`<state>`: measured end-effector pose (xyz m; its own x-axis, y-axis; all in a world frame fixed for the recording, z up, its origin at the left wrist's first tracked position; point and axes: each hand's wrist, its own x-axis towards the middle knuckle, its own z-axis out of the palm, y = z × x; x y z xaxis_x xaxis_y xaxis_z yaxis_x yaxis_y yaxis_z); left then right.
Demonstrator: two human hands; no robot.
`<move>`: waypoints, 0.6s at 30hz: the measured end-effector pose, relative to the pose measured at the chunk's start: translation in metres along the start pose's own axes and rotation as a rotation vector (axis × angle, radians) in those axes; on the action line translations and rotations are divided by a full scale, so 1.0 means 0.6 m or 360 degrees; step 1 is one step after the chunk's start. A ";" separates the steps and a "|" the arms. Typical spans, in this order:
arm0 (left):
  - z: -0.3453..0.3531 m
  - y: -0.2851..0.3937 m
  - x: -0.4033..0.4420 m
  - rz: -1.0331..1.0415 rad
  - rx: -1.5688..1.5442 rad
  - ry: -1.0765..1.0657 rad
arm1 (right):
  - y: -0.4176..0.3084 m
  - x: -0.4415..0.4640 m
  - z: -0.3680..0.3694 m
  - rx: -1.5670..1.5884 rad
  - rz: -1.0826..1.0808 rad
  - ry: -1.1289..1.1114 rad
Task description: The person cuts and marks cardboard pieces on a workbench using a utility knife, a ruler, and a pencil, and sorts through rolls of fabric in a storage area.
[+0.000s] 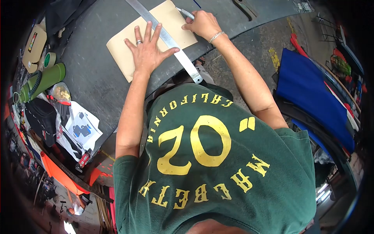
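My left hand [149, 50] lies flat with its fingers spread, pressing on a sheet of tan paper or card [120, 45] and on the edge of a long steel ruler [186, 62]. The ruler crosses the sheet at a slant, and its near end with a hole sticks out over the table edge by my body. At the sheet's upper right, my right hand [203, 25] is closed around what looks like a craft knife [186, 14] with a knurled metal handle. Its thin tip points up and left, near the sheet's far right corner.
The dark table [87, 58] carries a green bottle [46, 80], a roll of tape [49, 60], a cardboard piece [35, 48], a black pouch [41, 119] and a printed sheet [82, 126] on the left. A dark curved tool [245, 9] lies at the far side. Blue material [311, 101] stands right.
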<state>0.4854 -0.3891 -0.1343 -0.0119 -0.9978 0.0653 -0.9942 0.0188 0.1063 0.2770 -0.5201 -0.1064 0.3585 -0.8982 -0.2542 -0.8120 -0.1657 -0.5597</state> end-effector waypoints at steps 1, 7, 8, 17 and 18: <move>-0.002 0.001 0.002 -0.0003 0.0018 -0.0025 | 0.002 0.002 0.000 -0.0001 -0.0021 0.0009; -0.003 0.004 0.000 0.0005 0.0047 -0.0048 | 0.006 0.002 0.001 0.0035 -0.0085 0.0040; 0.000 0.004 0.001 0.0006 0.0041 -0.0029 | 0.008 0.002 0.002 0.0041 -0.0089 0.0035; 0.009 0.004 0.001 -0.0018 0.0012 0.0029 | 0.012 -0.016 0.000 -0.0284 -0.0544 0.0097; 0.015 -0.009 -0.002 -0.0039 0.0036 0.0058 | 0.008 -0.010 -0.007 -0.0313 -0.0437 -0.0111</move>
<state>0.4901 -0.3883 -0.1438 0.0158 -0.9949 0.0994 -0.9963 -0.0072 0.0861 0.2690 -0.5171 -0.1043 0.6012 -0.7803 -0.1723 -0.7515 -0.4788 -0.4539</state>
